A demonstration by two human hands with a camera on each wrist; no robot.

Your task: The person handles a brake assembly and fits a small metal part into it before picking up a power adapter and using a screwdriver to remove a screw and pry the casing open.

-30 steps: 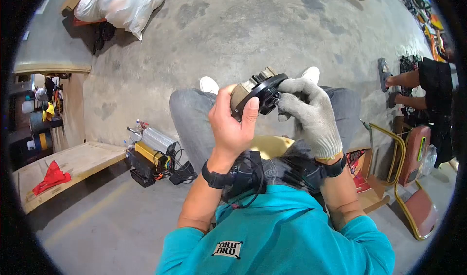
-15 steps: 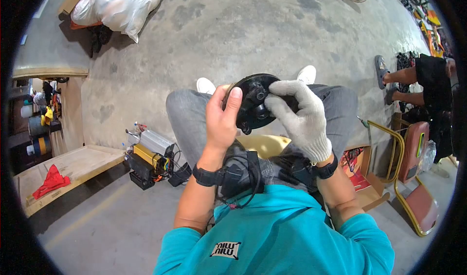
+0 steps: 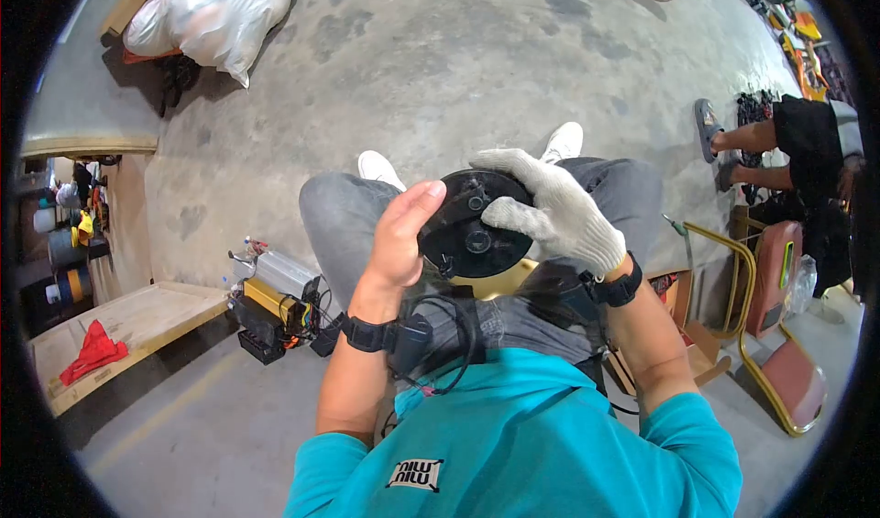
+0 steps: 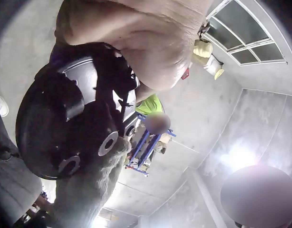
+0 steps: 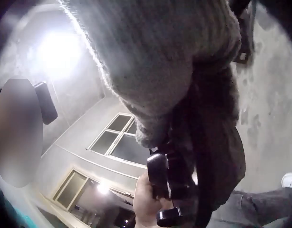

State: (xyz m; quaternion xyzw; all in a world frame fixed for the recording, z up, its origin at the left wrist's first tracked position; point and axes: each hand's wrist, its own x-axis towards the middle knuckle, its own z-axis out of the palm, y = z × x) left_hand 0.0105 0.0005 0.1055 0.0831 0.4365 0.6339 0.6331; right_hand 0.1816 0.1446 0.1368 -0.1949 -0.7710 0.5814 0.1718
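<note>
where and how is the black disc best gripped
Probably by opposite edges of its rim, one hand from each side: the disc is round and broad, and its visible face carries raised fittings that would likely hinder a flat palm. The left hand holds the left edge.

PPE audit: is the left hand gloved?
No, in the head view the left hand is bare; only the right hand wears a glove.

the grey floor [image 3: 440, 78] carries yellow and silver units [image 3: 286, 270], a gold-framed chair [image 3: 796, 385] and, partly hidden, probably a carton [image 3: 706, 348].
</note>
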